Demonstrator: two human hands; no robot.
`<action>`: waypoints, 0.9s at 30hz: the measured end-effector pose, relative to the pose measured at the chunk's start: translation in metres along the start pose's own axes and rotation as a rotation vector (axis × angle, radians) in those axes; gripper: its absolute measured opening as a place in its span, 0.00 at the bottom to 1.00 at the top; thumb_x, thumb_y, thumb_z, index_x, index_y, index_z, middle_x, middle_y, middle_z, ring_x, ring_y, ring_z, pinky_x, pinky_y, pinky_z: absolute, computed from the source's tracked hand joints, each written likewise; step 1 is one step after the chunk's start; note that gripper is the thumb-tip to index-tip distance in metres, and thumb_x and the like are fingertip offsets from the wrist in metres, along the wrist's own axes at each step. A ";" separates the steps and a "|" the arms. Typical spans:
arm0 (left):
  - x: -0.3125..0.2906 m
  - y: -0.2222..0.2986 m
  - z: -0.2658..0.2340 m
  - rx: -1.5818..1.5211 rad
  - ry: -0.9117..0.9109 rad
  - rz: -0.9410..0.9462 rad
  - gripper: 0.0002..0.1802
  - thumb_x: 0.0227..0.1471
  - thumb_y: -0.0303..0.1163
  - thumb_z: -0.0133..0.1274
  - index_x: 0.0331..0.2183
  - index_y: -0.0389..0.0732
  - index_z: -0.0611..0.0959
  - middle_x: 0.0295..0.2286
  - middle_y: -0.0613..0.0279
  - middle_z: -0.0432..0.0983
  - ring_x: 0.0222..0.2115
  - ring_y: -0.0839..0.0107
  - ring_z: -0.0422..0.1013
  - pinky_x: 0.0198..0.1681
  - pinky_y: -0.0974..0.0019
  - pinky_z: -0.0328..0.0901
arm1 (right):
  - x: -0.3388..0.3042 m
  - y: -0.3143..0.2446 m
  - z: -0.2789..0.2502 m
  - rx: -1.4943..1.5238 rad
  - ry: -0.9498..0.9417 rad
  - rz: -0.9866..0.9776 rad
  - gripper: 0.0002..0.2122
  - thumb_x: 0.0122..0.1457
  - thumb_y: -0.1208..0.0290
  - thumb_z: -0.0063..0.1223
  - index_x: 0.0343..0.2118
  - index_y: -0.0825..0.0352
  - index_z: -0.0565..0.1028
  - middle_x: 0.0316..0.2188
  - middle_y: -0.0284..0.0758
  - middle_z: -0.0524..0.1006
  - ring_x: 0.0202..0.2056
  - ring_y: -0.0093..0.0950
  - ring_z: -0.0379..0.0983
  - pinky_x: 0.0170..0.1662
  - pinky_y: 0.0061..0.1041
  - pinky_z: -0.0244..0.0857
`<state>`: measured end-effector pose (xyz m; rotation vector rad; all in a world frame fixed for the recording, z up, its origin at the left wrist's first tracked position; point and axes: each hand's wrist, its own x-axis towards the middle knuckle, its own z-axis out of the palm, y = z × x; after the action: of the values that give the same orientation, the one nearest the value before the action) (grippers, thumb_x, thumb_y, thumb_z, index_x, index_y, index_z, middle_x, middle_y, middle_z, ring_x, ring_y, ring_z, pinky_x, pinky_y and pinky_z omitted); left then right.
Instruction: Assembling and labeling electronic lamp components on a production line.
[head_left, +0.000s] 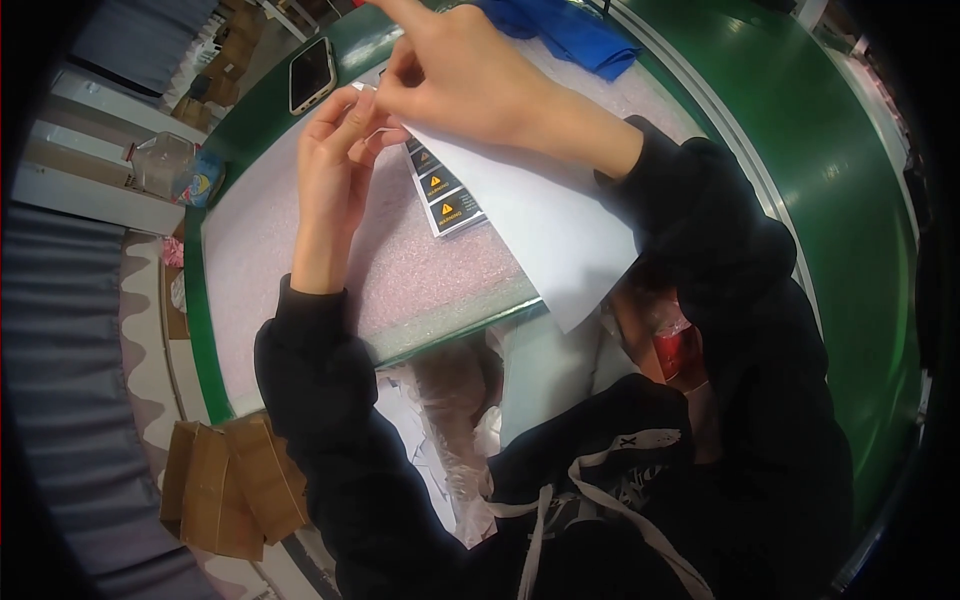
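Observation:
My left hand (338,150) is raised over the padded tabletop, thumb and fingers closed on the upper end of a white sheet (560,215). A small white corner shows at the thumb tip. From there the sheet slants down to the right, under my right forearm and past the table's near edge. Right beside the left fingertips, my right hand (460,75) has thumb and finger pinched together; what is between them is too small to make out. Below the hands, partly covered by the sheet, lies a strip of black labels (447,200) with yellow triangle symbols.
A phone (312,75) lies at the far left of the green table (860,200). Blue cloth (590,40) rests at the back. Pink-white foam sheeting (270,230) covers the work area. A plastic bottle (175,168) and cardboard boxes (228,490) are on the left.

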<state>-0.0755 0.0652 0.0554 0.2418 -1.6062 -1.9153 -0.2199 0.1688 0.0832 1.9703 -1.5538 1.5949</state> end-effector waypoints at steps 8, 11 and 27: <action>-0.002 0.001 0.000 0.015 0.048 0.050 0.09 0.55 0.30 0.50 0.35 0.34 0.75 0.31 0.60 0.75 0.31 0.73 0.73 0.35 0.74 0.69 | -0.003 0.004 0.005 0.181 0.018 0.008 0.33 0.43 0.68 0.57 0.52 0.79 0.60 0.21 0.44 0.77 0.24 0.37 0.77 0.32 0.26 0.72; -0.003 0.001 0.004 0.001 0.012 0.034 0.09 0.54 0.29 0.50 0.36 0.34 0.75 0.31 0.60 0.75 0.31 0.73 0.74 0.35 0.74 0.69 | -0.005 0.001 0.006 0.126 0.039 0.011 0.33 0.42 0.68 0.56 0.53 0.79 0.60 0.19 0.45 0.77 0.23 0.38 0.77 0.31 0.27 0.72; -0.007 0.009 0.008 0.005 -0.052 -0.202 0.14 0.56 0.36 0.47 0.36 0.34 0.77 0.29 0.61 0.76 0.30 0.76 0.73 0.37 0.75 0.67 | -0.008 -0.006 0.003 -0.061 -0.075 0.049 0.33 0.42 0.70 0.52 0.51 0.84 0.59 0.14 0.48 0.73 0.20 0.42 0.75 0.27 0.31 0.71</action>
<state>-0.0706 0.0750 0.0642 0.3715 -1.6744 -2.0840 -0.2122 0.1738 0.0783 1.9963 -1.6705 1.4884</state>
